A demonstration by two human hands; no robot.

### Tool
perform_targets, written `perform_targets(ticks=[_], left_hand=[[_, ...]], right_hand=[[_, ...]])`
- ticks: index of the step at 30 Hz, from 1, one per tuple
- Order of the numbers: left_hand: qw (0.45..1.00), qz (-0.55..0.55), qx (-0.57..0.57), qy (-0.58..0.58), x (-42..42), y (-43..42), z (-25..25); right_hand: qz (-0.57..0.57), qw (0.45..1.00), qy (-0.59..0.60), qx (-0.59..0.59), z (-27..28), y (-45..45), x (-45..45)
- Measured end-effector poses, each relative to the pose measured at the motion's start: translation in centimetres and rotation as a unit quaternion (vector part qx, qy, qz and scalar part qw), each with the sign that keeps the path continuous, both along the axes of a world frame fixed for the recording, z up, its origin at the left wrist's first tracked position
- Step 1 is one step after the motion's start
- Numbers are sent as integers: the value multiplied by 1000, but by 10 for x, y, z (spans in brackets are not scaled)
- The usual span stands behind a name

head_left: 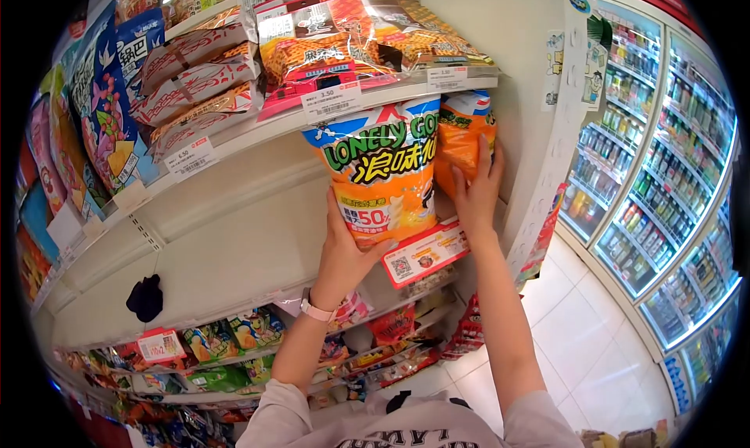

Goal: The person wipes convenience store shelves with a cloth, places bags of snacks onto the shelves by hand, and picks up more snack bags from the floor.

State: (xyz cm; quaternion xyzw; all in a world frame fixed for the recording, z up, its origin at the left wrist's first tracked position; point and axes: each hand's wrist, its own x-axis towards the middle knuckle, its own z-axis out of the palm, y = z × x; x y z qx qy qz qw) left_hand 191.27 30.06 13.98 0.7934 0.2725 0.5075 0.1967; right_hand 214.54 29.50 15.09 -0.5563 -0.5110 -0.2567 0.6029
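1. The orange front bag [394, 178] stood nearly upright at the shelf's [234, 237] near edge, its print reading "LONELY GO…", "浪味" and "50%".
2. The left hand [348, 245] held its lower left side, so release was not yet done.
3. The second orange bag [459, 139] sat at 2 o'clock — already on the shelf, by my judgement. The right hand [478, 202] lay half-spread against it; whether it gripped, I cannot tell.
4. At 5 o'clock, a red-edged card [426, 257] carried a QR code.
5. Price tags read "3.50" [332, 100] at 11 o'clock and "6.50" [190, 157] at 9.
6. Further out — drink fridges [664, 159] at 3 o'clock.
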Motion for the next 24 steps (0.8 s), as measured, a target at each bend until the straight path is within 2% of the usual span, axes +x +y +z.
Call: perform_targets(ticks=[2, 7, 9, 14, 17, 20, 21, 24], left_hand=[[1000, 4, 7, 12, 7, 0, 2], [998, -1, -64, 3, 29, -8, 4], [999, -13, -35, 13, 33, -5, 5], [999, -24, -18, 30, 35, -1, 4], [997, -66, -17, -32, 30, 2, 3], [972, -117, -105, -173, 46, -14, 17], [995, -32, -18, -88, 50, -3, 5], [995, -10, -7, -103, 61, -2, 3]], right_hand=[[18, 1000, 0, 6, 1, 1, 3], [57, 997, 45, -5, 3, -8, 4], [75, 994, 76, 14, 6, -17, 0], [25, 998, 48, -7, -3, -18, -12], [46, 997, 57, 3, 1, -35, -21], [68, 996, -22, 54, -6, -51, -38], [100, 993, -25, 64, -10, -58, -45], [173, 981, -30, 80, -25, -83, -65]])
